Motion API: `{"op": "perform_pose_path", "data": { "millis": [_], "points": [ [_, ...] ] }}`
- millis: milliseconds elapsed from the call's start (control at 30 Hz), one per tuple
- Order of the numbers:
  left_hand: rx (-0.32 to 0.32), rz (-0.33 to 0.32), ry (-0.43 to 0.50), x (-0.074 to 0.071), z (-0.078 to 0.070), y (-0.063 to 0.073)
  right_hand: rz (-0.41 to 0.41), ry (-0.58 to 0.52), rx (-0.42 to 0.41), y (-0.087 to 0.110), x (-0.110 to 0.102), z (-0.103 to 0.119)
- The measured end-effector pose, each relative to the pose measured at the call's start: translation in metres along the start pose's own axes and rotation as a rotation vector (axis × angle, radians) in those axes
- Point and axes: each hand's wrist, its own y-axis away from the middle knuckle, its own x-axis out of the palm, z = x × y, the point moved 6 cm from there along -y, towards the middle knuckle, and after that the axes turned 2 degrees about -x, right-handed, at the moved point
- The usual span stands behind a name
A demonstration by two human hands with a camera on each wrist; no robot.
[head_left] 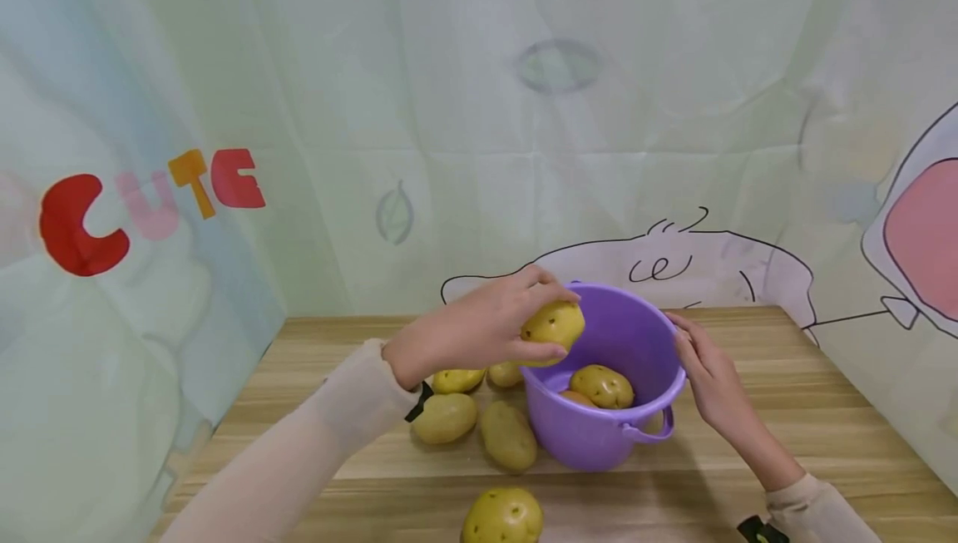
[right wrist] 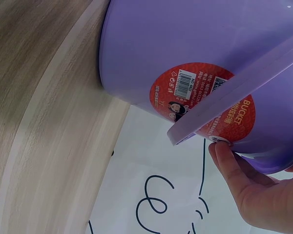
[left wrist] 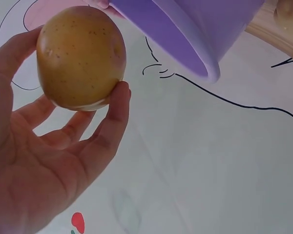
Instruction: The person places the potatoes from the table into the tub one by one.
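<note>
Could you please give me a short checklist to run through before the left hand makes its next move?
1. Left hand gripping the rounded, speckled yellow potato: ok.
2. Right hand touching the rim of the round purple plastic bucket: ok.
3. Bucket mouth uncovered: ok.
4. Held potato over the middle of the mouth: not ok; it is at the left side.
5. Everything beneath the oval yellow-brown potato inside identified: cannot tell, partly hidden.
</note>
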Motion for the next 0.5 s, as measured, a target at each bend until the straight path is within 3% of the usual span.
{"op": "perform_pose_path", "data": {
  "millis": [167, 500],
  "points": [
    [0.032, 0.004, -0.017, 0.005, -0.004, -0.008, -0.008, 0.004, 0.0, 0.0, 0.0, 0.0],
    [0.031, 0.048, 0.002, 0.01, -0.009, -0.017, -0.017, 0.003, -0.001, 0.0, 0.0, 0.001]
  ]
}}
